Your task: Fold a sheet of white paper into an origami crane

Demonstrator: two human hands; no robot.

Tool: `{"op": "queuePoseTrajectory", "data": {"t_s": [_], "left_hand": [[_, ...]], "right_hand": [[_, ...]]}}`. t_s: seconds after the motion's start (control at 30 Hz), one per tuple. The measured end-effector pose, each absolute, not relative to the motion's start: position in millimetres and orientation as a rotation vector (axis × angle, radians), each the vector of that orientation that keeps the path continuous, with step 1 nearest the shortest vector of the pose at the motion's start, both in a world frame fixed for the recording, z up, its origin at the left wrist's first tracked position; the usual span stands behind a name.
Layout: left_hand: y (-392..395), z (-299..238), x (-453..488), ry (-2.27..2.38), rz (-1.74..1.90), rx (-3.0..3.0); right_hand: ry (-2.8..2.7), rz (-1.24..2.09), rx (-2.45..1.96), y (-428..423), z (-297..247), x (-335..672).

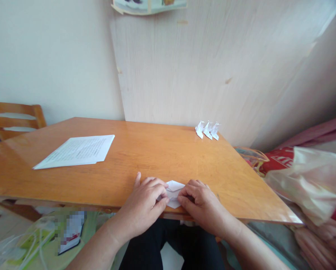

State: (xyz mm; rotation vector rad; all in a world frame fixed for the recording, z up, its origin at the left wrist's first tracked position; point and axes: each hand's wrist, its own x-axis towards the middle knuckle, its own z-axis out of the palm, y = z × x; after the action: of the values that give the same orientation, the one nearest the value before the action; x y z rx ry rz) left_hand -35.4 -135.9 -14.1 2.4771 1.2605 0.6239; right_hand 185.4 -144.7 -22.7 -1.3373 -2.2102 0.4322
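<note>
A small folded white paper [174,192] lies on the wooden table [145,157] near its front edge. My left hand [147,204] presses on the paper's left side with curled fingers pinching its edge. My right hand [200,204] holds the paper's right side, fingers bent and pressed on it. Most of the paper is hidden under both hands; only a pointed middle part shows.
A stack of printed sheets [78,150] lies at the table's left. Three small folded paper figures [207,129] stand at the back right by a wooden panel [201,63]. A chair [14,118] stands left; plastic bags [305,176] sit right of the table.
</note>
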Motion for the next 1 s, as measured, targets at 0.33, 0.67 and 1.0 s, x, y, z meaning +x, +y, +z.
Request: {"op": "queuePoseTrajectory", "data": {"t_s": [0.33, 0.67, 1.0], "left_hand": [[-138.0, -13.5, -28.5, 1.361, 0.622, 2.473], [-136.1, -14.4, -19.8, 1.444, 0.636, 2.581], [-136.3, -9.5, -17.3, 1.463, 0.594, 2.567]], "right_hand": [[-2.141, 0.336, -1.481, -143.6, -28.5, 178.5], [-2.113, 0.309, -1.557, -144.5, -24.8, 173.9], [-2.097, 0.273, -1.588, -143.5, -27.2, 170.8]]}}
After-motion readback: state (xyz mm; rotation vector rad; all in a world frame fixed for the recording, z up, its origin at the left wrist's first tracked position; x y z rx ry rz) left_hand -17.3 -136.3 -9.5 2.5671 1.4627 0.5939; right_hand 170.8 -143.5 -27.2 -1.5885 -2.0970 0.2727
